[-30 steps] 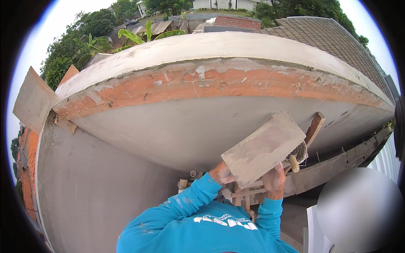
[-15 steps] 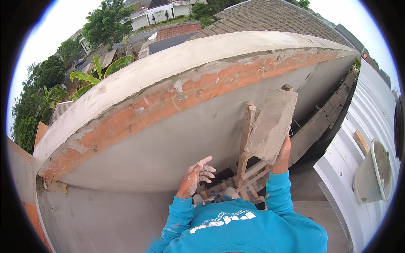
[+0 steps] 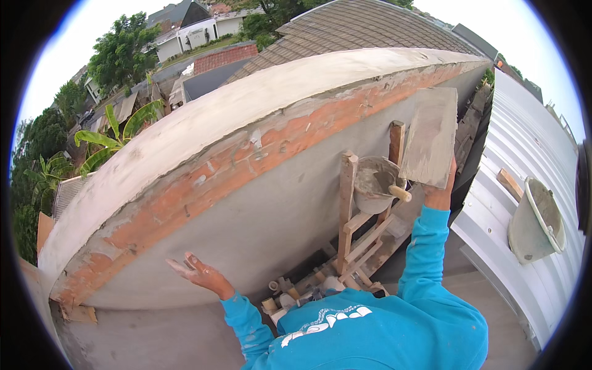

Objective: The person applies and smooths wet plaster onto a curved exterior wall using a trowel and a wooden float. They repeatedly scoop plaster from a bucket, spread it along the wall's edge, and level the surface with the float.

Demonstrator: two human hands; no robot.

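Note:
My right hand [image 3: 440, 190] is closed on a flat rectangular board [image 3: 430, 134] smeared with grey mortar, raised at arm's length. Below and left of it a bucket of mortar [image 3: 370, 194], with a round wooden tool handle [image 3: 399, 192] sticking out, sits at a wooden ladder-like frame [image 3: 347, 203] against the grey plastered wall [image 3: 259, 216]. My left hand [image 3: 202, 271] is open and dusty, held out in front of that wall with nothing in it. Above, a band of exposed orange brickwork [image 3: 222, 161] runs under the pale rounded wall top [image 3: 259, 92].
A corrugated white metal roof [image 3: 499, 132] on the right carries a second bucket [image 3: 536, 225] and a short wooden piece [image 3: 510, 183]. Pipe offcuts and timber [image 3: 287, 296] lie low in front of me. Tiled roofs [image 3: 339, 28], trees and houses show beyond the wall.
My left hand has let go of the board and moved out to the left. My right hand has carried the board up and rightward, uncovering the bucket. The view has turned.

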